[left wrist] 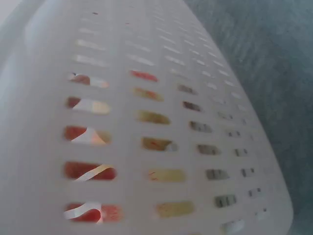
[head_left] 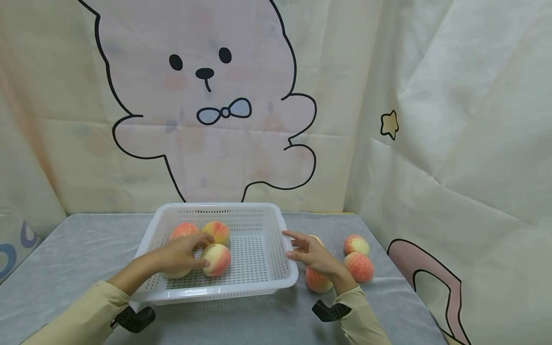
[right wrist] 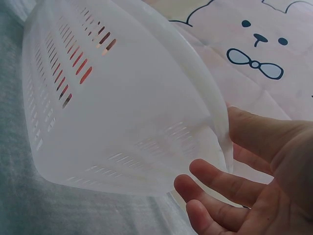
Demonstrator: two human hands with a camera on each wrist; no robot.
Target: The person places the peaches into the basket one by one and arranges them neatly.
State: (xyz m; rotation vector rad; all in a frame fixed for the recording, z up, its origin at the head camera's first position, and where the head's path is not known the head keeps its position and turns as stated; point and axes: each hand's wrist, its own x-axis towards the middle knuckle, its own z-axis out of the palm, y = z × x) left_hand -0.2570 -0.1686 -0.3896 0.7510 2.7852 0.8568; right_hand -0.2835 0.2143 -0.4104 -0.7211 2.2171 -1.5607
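A white plastic basket [head_left: 269,258] with slotted walls stands on the table. My left hand [head_left: 183,251] reaches over its left side and grips a pale yellow-and-pink peach [head_left: 217,260] between thumb and fingers, inside the basket. Behind that hand lie a red-speckled peach [head_left: 184,230] and an orange-yellow peach [head_left: 217,232]; another peach [head_left: 178,274] shows partly below it. At the right rim, my right hand [head_left: 316,256] holds the basket's edge, its thumb over the rim [right wrist: 217,112] and several fingers bent below. The left wrist view shows only the slotted basket wall [left wrist: 127,171], peach colours behind it.
Right of the basket, a red peach [head_left: 318,281] and a mostly covered pale one [head_left: 317,238] lie by my right hand. Farther right sit a yellow-red peach [head_left: 356,244] and a red-speckled peach [head_left: 359,267]. A grey cloth [head_left: 241,321] covers the table; a printed curtain [head_left: 336,158] hangs behind.
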